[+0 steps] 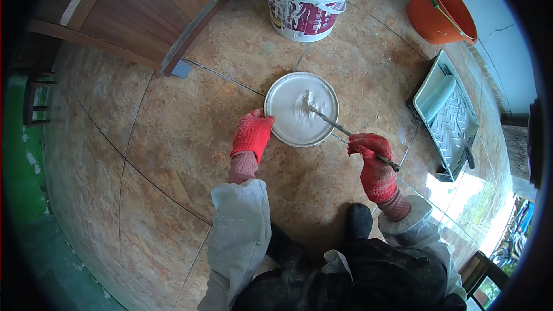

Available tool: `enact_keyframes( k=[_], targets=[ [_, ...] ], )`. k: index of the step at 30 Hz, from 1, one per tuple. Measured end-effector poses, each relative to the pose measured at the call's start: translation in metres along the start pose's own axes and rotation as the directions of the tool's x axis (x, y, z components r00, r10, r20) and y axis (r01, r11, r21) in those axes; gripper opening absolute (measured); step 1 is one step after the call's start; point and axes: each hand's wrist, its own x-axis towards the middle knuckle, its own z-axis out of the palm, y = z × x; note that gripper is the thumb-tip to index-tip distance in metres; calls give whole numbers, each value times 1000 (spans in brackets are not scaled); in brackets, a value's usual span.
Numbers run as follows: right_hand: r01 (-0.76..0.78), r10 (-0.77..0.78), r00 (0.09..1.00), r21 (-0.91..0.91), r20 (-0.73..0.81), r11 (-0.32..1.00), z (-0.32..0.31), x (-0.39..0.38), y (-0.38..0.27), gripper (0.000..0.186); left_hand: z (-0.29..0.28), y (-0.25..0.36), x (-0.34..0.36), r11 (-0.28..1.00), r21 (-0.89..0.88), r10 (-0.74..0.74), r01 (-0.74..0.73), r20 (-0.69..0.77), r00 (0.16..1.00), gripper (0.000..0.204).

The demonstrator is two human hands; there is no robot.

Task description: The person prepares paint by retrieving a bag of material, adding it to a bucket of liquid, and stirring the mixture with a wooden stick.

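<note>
A round tub of white paint (pixel 288 124) stands on the tiled floor in front of me. My left hand (pixel 252 133), in a red knitted glove, is closed on the tub's left rim. A thin, paint-smeared stick (pixel 334 123) slants into the tub, its far end in the thick white paint, where the surface is rippled. My right hand (pixel 373 167), also in a red glove, is closed around the near part of this stick, to the right of the tub.
Beyond the tub stands a maroon-and-white bucket (pixel 304 20) with a smeared board across its top. An orange bucket (pixel 442 8) stands at the far right. Nearer lies a paint tray (pixel 452 124) with a roller (pixel 436 99). Wooden furniture (pixel 132 11) juts in at the upper left.
</note>
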Motion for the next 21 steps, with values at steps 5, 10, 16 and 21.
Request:
enact_keyframes(
  k=[5, 10, 16, 21],
  targets=[
    [-83, 88, 995, 95, -45, 992, -2, -2, -3, 11, -4, -8, -2, 989, -141, -37, 48, 79, 996, 29],
    [-82, 86, 996, 117, -32, 990, -10, -5, -5, 11, -2, 11, -17, 950, -279, -102, 142, 151, 983, 24],
    [-118, 146, 984, 234, -105, 965, -14, 16, -13, 18, 6, 18, -35, 955, -275, -85, 112, 105, 991, 25],
    [-129, 160, 979, 218, -129, 967, -15, 34, -3, 17, 17, 3, -32, 955, -281, -52, 97, 164, 985, 24]
  ],
)
